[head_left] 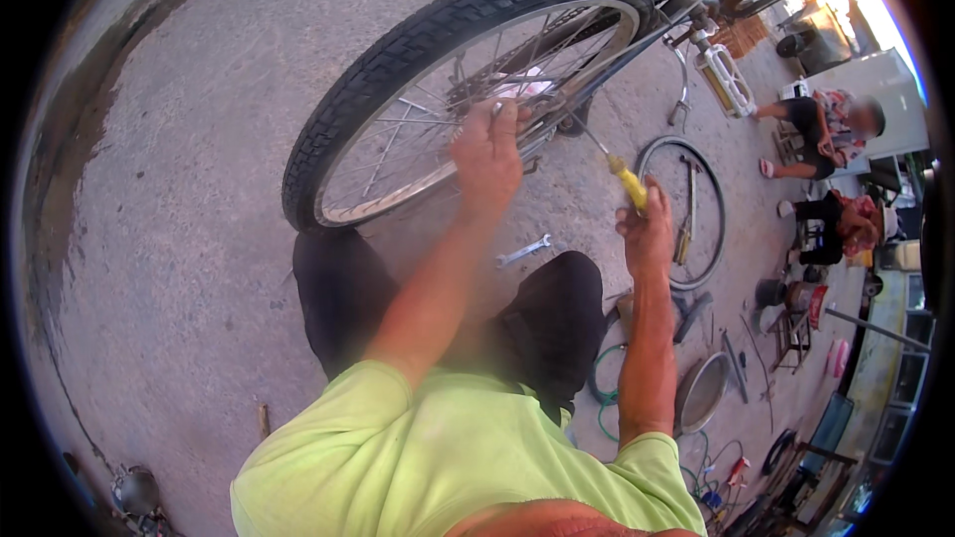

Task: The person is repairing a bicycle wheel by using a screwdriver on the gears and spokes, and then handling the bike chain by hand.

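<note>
A bicycle (682,2) lies tilted before me, its wheel with black tire (390,62) and thin spokes at the upper middle. My left hand (492,149) is at the spokes near the hub, fingers curled, on something I cannot make out. My right hand (642,224) is closed on a yellow-handled screwdriver (627,179), whose thin shaft points toward the hub and frame. A white pedal (726,82) sticks out to the right. Below the wheel, between my knees, an open-end wrench (524,250) lies on the concrete.
A loose tire (719,229) with tools inside lies right of my hand. A metal basin (701,393) and green hose (602,388) are near my right arm. Two people (836,124) (846,224) sit at the right among buckets (771,293), a cart (826,30) and other clutter.
</note>
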Tool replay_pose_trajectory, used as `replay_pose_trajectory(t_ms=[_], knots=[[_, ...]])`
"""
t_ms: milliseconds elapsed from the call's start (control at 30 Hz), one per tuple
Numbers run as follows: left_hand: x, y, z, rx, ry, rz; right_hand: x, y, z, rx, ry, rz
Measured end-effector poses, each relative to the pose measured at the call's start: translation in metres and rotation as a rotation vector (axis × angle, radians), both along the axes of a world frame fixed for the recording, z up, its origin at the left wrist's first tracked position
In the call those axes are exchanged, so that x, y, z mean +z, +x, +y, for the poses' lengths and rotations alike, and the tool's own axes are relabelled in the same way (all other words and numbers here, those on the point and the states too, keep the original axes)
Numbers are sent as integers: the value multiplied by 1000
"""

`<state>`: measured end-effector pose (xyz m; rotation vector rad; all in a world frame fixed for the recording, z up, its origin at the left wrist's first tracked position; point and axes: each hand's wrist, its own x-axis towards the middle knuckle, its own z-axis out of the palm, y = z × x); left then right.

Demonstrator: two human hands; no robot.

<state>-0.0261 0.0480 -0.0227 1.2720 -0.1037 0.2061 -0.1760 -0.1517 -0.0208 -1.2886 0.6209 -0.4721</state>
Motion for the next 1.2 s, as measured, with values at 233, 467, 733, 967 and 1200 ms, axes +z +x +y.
replay_pose_trajectory(t_ms=[233, 467, 733, 967, 1200], knots=[[7, -3, 0, -7, -6, 1, -20, -12, -15, 91, -254, -37], [4, -1, 0, -11, -15, 10, 0, 2, 8, -36, -21, -31], [4, -3, -1, -9, 0, 6, -21, -8, -12, 41, -476, 31], [1, -2, 0, -6, 8, 9, -2, -6, -3, 54, -41, 51], [3, -3, -2, -27, -20, 13, -18, -2, -3, -67, -321, -141]])
